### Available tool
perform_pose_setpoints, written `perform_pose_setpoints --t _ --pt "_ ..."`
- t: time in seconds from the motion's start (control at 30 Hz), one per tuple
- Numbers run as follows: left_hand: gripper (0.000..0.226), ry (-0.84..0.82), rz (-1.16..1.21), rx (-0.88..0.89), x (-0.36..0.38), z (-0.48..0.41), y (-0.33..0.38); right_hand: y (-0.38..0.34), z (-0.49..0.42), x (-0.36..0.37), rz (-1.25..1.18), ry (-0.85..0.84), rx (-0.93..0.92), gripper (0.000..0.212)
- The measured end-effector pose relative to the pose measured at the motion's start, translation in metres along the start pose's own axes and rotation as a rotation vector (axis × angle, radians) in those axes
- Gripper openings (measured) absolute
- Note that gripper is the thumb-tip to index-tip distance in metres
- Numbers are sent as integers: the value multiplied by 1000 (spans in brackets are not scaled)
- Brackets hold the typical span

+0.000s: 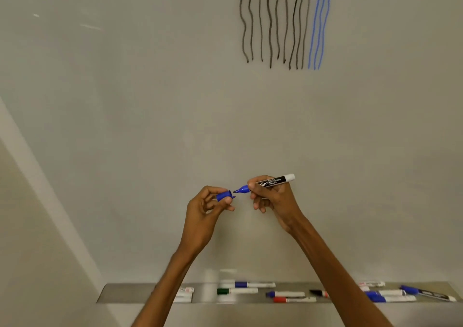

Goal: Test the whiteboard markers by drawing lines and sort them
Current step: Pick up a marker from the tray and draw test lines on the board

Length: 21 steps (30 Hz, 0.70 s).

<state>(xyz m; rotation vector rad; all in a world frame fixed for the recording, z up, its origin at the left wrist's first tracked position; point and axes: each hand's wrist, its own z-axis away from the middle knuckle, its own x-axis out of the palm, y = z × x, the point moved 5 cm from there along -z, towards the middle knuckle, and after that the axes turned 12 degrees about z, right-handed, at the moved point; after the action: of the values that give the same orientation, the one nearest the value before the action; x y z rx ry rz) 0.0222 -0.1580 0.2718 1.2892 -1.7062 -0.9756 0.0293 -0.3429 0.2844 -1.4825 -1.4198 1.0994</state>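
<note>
Now the right hand (271, 196) grips the blue marker (265, 184), the left hand (208, 206) pinches its cap (223, 195) just apart, so capping or drawing probably comes next.

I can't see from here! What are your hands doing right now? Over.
Right hand holds blue marker, tip bare. Left hand holds its cap, a small gap from the tip. Wavy lines on board, more markers on tray. Nothing blocking.
</note>
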Motion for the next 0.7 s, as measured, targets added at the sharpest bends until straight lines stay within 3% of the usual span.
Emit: perform_pose_setpoints --t 0.27,0.43,0.7 --pt "19 -45 -114 -80 -3 8 -30 35 11 22 63 -8 36 7" --pt "17 -130 -190 -175 -10 23 -60 67 25 35 28 68 132 6" --pt "15 -119 -246 -179 -38 44 -98 125 48 74 -48 252 285 15"
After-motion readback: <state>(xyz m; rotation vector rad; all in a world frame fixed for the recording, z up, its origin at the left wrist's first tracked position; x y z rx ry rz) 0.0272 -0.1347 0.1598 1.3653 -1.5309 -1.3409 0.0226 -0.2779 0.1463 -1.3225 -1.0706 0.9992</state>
